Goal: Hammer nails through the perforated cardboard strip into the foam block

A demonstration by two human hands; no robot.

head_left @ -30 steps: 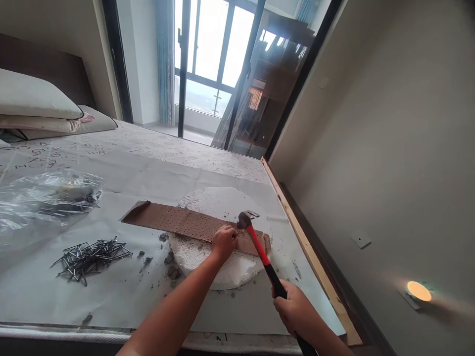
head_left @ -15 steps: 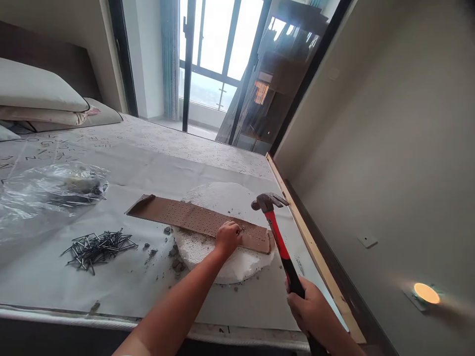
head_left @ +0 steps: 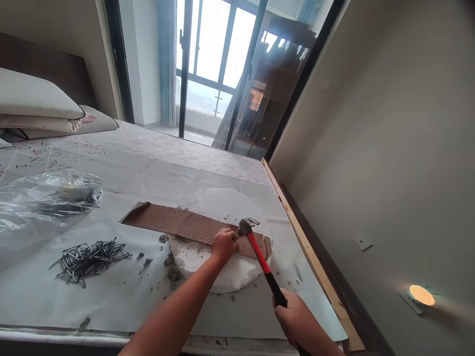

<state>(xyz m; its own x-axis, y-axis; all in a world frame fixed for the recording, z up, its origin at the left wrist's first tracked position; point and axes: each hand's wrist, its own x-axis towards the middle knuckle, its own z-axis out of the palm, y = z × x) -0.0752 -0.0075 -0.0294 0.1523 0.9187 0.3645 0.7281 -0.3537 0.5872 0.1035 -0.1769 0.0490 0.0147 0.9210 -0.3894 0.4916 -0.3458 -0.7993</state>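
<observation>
Right now my right hand is wrapped tight around the red and black handle of the hammer, its head down on the brown perforated strip. My left hand pinches something tiny just left of the head, too small to make out. That strip lies across the white foam disc. Loose nails sit well apart on the near left.

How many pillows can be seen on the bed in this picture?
2: a white pillow on top at the far left, and a flatter pillow beneath it. More may be hidden beyond the left edge.
</observation>
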